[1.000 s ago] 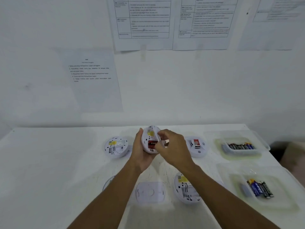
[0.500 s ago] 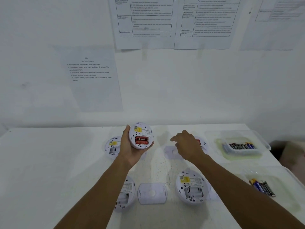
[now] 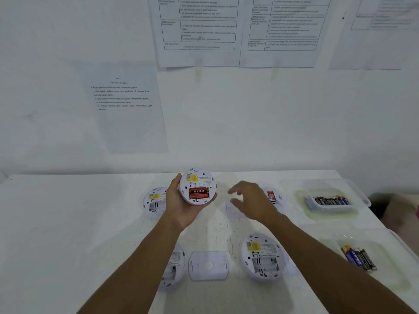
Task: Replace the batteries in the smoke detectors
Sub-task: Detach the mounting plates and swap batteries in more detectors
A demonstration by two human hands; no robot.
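While your left hand [image 3: 181, 207] grips a smoke detector [image 3: 197, 186] above the white table [image 3: 68, 223], red batteries [image 3: 198, 193] showing in its bay, your right hand [image 3: 251, 200] hovers beside it, fingers loosely spread, holding nothing. Printed sheets [image 3: 127, 105] hang on the white wall [image 3: 249, 121] behind.

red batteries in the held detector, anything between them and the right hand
Nothing visible. The red batteries sit uncovered in the detector that the left hand holds, and only open air separates them from the right hand.
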